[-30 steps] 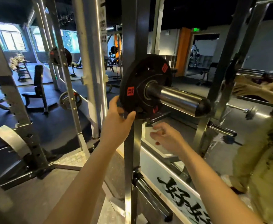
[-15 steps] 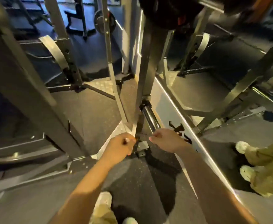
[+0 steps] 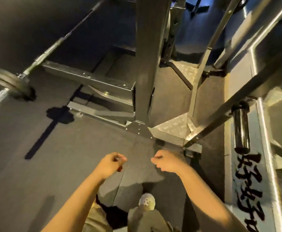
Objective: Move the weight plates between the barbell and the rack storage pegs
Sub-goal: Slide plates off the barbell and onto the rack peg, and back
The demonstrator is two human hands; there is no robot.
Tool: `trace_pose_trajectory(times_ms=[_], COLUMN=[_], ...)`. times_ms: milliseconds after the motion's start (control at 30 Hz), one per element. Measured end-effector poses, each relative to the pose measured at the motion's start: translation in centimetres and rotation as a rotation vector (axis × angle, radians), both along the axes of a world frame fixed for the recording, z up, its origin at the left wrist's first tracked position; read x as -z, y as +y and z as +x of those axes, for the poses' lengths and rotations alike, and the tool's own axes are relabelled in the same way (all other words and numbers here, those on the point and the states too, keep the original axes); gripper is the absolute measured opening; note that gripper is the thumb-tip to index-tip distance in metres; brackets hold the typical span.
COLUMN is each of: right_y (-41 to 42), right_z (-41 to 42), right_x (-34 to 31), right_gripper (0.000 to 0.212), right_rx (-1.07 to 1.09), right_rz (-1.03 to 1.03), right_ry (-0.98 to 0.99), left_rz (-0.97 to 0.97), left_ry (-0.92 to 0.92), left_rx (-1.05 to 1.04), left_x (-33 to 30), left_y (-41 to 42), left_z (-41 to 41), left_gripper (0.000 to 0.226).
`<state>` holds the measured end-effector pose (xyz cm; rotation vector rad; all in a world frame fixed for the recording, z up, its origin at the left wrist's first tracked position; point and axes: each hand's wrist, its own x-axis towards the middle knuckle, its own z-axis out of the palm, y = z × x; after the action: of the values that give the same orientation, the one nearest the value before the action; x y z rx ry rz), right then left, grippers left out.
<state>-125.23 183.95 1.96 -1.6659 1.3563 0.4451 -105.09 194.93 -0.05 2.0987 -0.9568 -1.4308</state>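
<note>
Dark speckled rubber floor [image 3: 56,173] fills most of the view, with a square matte steel post [image 3: 145,64] of the rack bolted to a flat plate and a patch of ribbed tread plate [image 3: 172,128] beside it. A barbell [image 3: 56,42] runs off to the left, its blurred round plate [image 3: 8,84] near the floor edge; a smooth chrome peg [image 3: 241,129] sticks out bare at right. Left hand [image 3: 111,164] and right hand [image 3: 167,162] hover apart above the floor, fingers curled, holding nothing.
</note>
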Motion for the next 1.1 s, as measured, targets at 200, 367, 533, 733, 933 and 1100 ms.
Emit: trace_pose_trajectory(times_ms=[200, 367, 533, 733, 933, 1100], right_y=[4.1, 9.5, 15.4, 17.4, 13.7, 11.3], right_z=[13.8, 27.1, 39.7, 48.9, 54.1, 61.3], right_x=[0.9, 1.4, 1.1, -0.3, -0.7, 0.9], right_gripper=[0.029, 0.027, 0.014, 0.016, 0.052, 0.073], right_rx=[-0.237, -0.293, -0.253, -0.094, 0.102, 0.404], right_rz=[0.037, 0.098, 0.214, 0.275, 0.311, 0.483], right_ry=[0.0, -0.084, -0.185, -0.29, -0.308, -0.42], left_rz=[-0.042, -0.049, -0.007, -0.08, -0.091, -0.086], left_ry=[0.065, 0.062, 0.002, -0.019, 0.032, 0.048], left_rx=[-0.362, -0.642, -0.832, -0.873, -0.744, -0.678], left_x=[1.1, 1.5, 1.3, 0.3, -0.9, -1.0], left_y=[7.9, 16.2, 23.2, 23.9, 21.6, 21.2], left_z=[9.2, 20.4, 31.7, 40.1, 43.9, 48.7], left_gripper=[0.017, 0.012, 0.01, 0.012, 0.008, 0.009])
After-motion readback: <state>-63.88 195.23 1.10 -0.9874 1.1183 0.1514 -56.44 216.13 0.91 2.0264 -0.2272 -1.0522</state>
